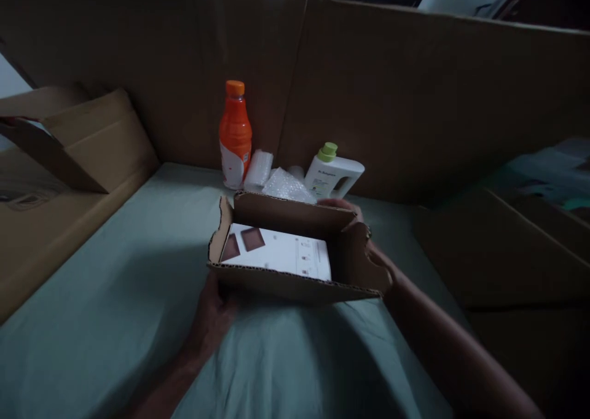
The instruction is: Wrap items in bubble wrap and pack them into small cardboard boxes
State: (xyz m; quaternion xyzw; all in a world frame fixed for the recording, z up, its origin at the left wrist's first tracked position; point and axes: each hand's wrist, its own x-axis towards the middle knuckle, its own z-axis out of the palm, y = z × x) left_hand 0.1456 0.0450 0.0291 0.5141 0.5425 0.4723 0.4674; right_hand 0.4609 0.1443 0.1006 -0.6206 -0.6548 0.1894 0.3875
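An open-topped cardboard box point(295, 285) is held between my two hands, with its near side facing me. Inside it, toward the left, lies a white printed box point(281, 250) with brown squares on its top; bare cardboard shows at the right end. My left hand point(216, 314) grips the near left corner from below, its fingertips hidden under the cardboard. Around the far right corner reaches my right hand point(345, 209), fingers bent along the outside of the far wall and partly hidden.
Behind the box stand an orange bottle point(236, 133), bubble-wrapped items point(286, 185) and a white jug with a green cap point(329, 176). Tall cardboard panels point(391, 93) close off the back. A cardboard box point(92, 142) sits at left; pale green cloth point(152, 271) covers the surface.
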